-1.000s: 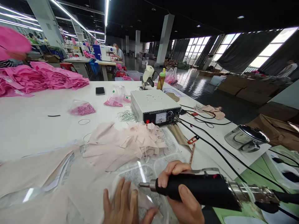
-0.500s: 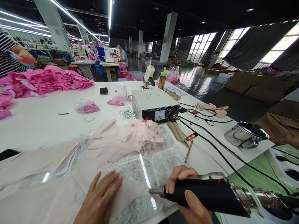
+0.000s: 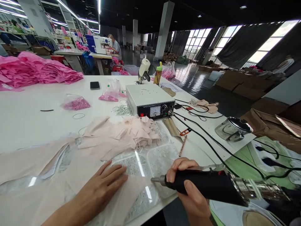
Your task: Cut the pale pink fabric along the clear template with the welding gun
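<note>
My left hand (image 3: 103, 185) lies flat with its fingers stretched out on a pale pink fabric piece (image 3: 131, 188). In my right hand (image 3: 188, 185) is an ultrasonic cutter (image 3: 202, 185) with a black body and a metal tip. Its tip points left and is at the fabric's right edge; whether it touches the cloth I cannot tell. Under the fabric is a clear, glossy sheet (image 3: 162, 157). Beyond my hands, a heap of cut pale pink pieces (image 3: 122, 131) sits against the white control box (image 3: 150, 97), which has a meter and a lit red switch.
Black cables (image 3: 204, 144) run from the box across the table's right side. A glass pot (image 3: 231, 130), a pencil (image 3: 182, 146) and an orange cutter (image 3: 185, 131) lie there. Pink fabric (image 3: 39, 69) is piled far left, near bags of pink bits (image 3: 76, 103). A person (image 3: 115, 47) sits beyond.
My view has turned slightly right, and the person in stripes at left is out of sight. My left hand has slid right over the fabric. The cutter's tip has moved along the fabric, away from me.
</note>
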{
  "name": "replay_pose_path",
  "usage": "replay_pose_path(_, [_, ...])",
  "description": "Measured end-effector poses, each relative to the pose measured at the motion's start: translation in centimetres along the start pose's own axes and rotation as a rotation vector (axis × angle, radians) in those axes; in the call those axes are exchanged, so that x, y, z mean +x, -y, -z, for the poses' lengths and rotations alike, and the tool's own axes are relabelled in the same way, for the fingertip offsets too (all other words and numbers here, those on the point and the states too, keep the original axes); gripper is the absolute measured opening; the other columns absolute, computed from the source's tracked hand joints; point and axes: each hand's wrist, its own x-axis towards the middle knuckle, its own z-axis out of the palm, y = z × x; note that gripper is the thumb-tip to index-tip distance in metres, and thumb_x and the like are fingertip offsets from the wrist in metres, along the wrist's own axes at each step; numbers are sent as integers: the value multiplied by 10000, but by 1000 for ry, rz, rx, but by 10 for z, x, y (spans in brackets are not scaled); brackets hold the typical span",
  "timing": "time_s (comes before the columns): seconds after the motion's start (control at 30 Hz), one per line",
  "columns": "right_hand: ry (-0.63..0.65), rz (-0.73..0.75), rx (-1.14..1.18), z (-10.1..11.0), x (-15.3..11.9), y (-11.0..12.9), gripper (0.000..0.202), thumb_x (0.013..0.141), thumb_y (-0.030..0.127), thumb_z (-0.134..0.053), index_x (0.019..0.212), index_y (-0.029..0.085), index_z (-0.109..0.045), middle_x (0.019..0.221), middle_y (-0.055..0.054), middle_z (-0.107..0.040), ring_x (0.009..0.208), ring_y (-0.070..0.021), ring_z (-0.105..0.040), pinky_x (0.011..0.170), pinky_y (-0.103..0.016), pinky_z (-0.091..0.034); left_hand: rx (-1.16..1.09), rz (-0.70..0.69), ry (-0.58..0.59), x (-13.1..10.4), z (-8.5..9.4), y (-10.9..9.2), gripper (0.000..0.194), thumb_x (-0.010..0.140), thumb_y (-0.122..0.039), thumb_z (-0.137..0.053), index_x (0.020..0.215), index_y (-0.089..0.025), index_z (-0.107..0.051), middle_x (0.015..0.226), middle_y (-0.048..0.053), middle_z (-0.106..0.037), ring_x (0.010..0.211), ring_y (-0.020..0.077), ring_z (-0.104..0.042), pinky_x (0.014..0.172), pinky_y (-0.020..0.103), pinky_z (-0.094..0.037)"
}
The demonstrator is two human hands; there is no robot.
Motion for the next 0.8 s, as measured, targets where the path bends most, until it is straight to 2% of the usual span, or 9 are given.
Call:
replay_pose_path(0.13, [-37,6,59,-15,-2,-2,181,863,393,-636,950,234,-641,858,-18,-556,570,-141,-617,539,-335,-544,-33,-10,-2,1,0,1,481,978,-39,-396,1358,-269,-581,1391,24,-628,1319,194,-541,1208,441,-285])
replay_pose_path(0.3, [-35,2,71,-38,-3,-16,188,855,413,-635,939,245,-634,858,-5,-544,558,-133,-613,544,-336,-547,-87,11,-10,2,-3,1,489,958,-32,-418,1352,-268,-585,1373,47,-636,1270,217,-582,1166,447,-370])
replay_pose_path(0.5, [-41,13,94,-52,0,-30,180,860,403,-622,932,239,-633,865,-8,-542,553,-126,-614,540,-319,-542,-122,12,-63,-1,-10,1,495,940,2,-411,1320,-251,-602,1362,60,-637,1275,218,-575,1176,445,-357])
replay_pose_path(0.67, [-23,25,60,-55,2,-33,185,863,408,-621,935,238,-629,855,-10,-545,542,-128,-603,524,-315,-531,-156,18,-148,-1,-18,-2,478,931,1,-401,1277,-243,-621,1317,55,-658,1264,203,-571,1197,422,-301])
replay_pose_path(0.8, [-6,1,56,-56,1,-34,177,868,401,-631,939,239,-626,866,-8,-551,556,-128,-609,541,-319,-528,-169,26,-202,2,-16,-2,442,934,-19,-408,1236,-245,-639,1278,46,-676,1232,197,-589,1193,402,-301])
